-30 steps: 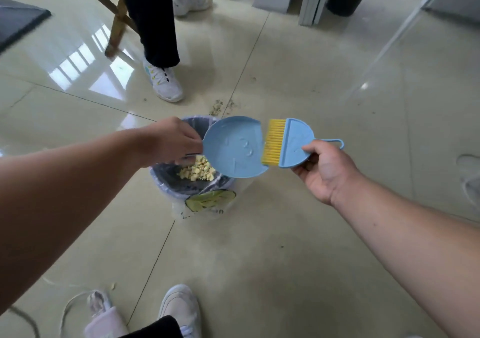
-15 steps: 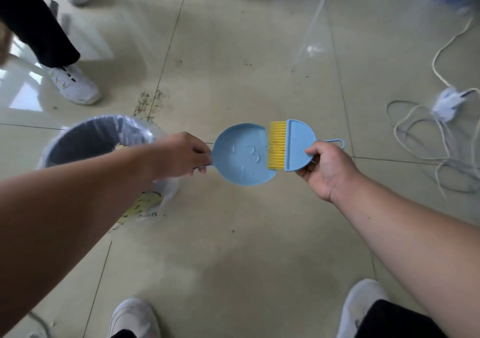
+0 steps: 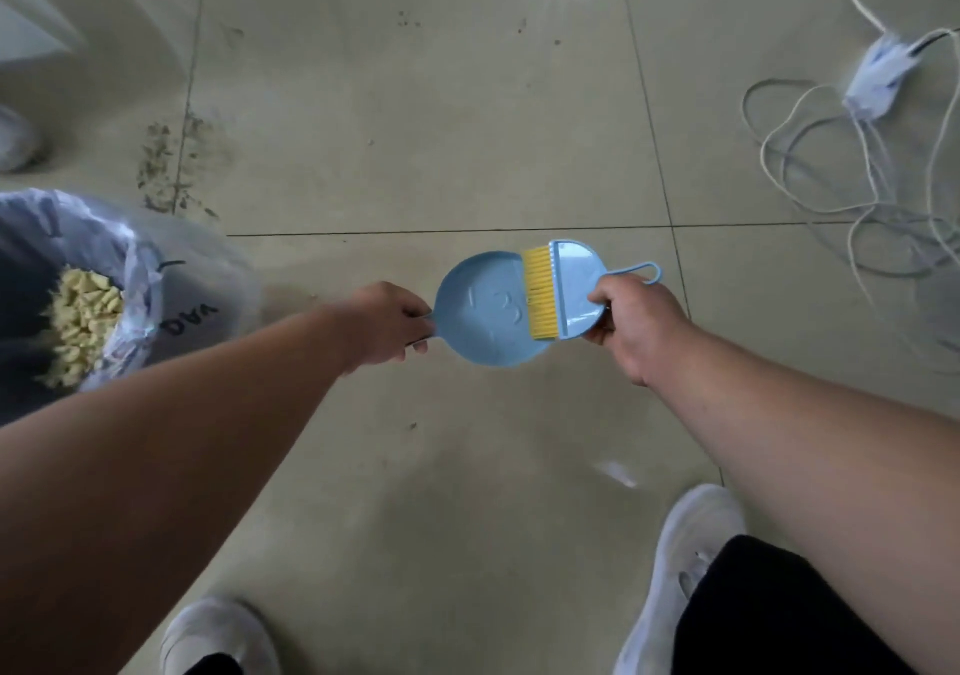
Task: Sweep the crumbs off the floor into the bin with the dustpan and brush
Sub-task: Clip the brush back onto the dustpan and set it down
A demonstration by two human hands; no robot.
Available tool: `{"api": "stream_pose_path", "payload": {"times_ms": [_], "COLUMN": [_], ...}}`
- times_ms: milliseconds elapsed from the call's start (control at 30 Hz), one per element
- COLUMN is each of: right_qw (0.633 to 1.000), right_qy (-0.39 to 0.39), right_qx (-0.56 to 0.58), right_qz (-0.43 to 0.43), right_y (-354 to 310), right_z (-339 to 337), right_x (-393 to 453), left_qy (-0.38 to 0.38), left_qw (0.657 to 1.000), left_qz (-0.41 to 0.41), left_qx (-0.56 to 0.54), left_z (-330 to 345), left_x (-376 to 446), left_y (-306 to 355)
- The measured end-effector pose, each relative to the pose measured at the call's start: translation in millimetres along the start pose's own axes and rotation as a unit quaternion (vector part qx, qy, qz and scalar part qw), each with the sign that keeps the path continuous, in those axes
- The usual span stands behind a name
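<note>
With the dustpan (image 3: 488,313) empty in the left hand (image 3: 387,323) and the brush (image 3: 563,290) gripped by the right hand (image 3: 636,323), the pale crumbs (image 3: 83,321) sit in the bin (image 3: 171,311) at nine o'clock, so emptying looks done; next, probably check the floor (image 3: 415,103).

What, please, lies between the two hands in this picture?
In the head view, the blue dustpan and the yellow-bristled brush span the gap between the left hand and the right hand, bristles over the pan.

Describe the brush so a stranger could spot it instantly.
Start at the lined bin on the left, then follow the left hand to the blue dustpan. The brush overlaps its right edge, gripped by the right hand; only it has yellow bristles.
</note>
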State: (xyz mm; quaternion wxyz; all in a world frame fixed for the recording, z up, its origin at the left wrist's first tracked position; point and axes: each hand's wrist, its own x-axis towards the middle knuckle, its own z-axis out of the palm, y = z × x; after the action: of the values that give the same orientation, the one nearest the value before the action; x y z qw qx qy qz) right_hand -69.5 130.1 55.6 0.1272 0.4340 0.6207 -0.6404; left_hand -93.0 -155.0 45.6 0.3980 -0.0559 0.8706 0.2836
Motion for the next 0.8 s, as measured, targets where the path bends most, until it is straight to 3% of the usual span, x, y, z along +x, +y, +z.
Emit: {"api": "stream_pose_path", "payload": {"times_ms": [100, 267, 400, 567, 700, 800], "right_qw": [0.999, 0.978, 0.915, 0.806, 0.772, 0.747], "right_qy": [0.0, 0.01, 0.012, -0.025, -0.08, -0.105], "right_qx": [-0.041, -0.183, -0.339, -0.459, -0.494, -0.548], "right_qz": [-0.017, -0.097, -0.217, -0.373, -0.392, -0.36], "right_y": [12, 35, 44, 53, 61, 70], "right_z": [5, 12, 16, 16, 15, 17], "right_x": [3, 6, 2, 5, 2, -3], "left_qy": [-0.025, -0.06, -0.099, -0.157, -0.183, -0.201], "left_qw": [0.999, 0.986, 0.972, 0.914, 0.877, 0.858], "left_qz": [0.0, 0.017, 0.01, -0.019, -0.053, -0.081], "left_qx": [-0.022, -0.157, -0.215, -0.374, -0.442, -0.466], "left_z": [18, 57, 79, 97, 107, 114], "left_x": [11, 22, 20, 13, 4, -1], "left_y": [-9, -24, -31, -25, -14, -10]}}
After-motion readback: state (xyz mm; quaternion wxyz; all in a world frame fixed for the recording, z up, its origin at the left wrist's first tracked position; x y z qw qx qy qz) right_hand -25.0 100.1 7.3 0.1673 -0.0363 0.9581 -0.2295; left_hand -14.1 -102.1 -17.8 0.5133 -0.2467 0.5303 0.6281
